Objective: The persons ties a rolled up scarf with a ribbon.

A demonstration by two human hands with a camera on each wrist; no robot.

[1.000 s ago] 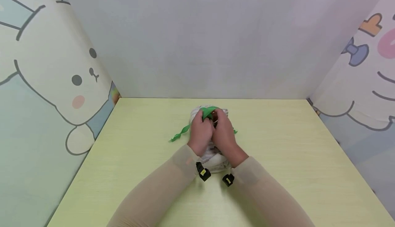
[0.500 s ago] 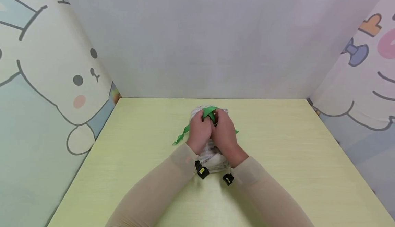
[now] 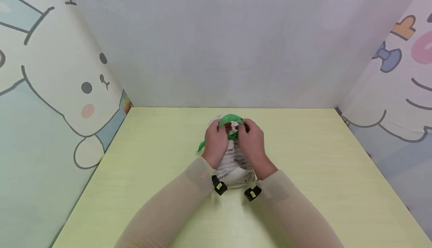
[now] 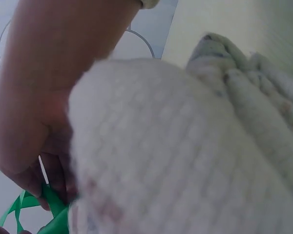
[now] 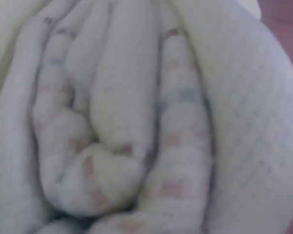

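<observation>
A rolled white towel (image 3: 229, 162) with faint coloured stripes lies on the table in the head view, its folded layers filling the right wrist view. A green ribbon (image 3: 230, 118) runs around it and rises in a loop over its far part. My left hand (image 3: 216, 143) pinches the ribbon at the loop's left side. Opposite it, my right hand (image 3: 252, 141) pinches the loop's right side. A lower green strand crosses the towel between the hands, and a loose ribbon end hangs out at the left. In the left wrist view, the towel hides part of the fingers.
The pale yellow table (image 3: 152, 147) stretches out on both sides of the towel. A grey back wall (image 3: 229, 45) stands behind it. Cartoon-printed side walls (image 3: 44, 90) flank the table. Small black cameras hang from both wrists.
My hands were close together and have drawn apart, the right one moving right. The green loop between them has widened, and the loose end at the left has drawn in toward the towel.
</observation>
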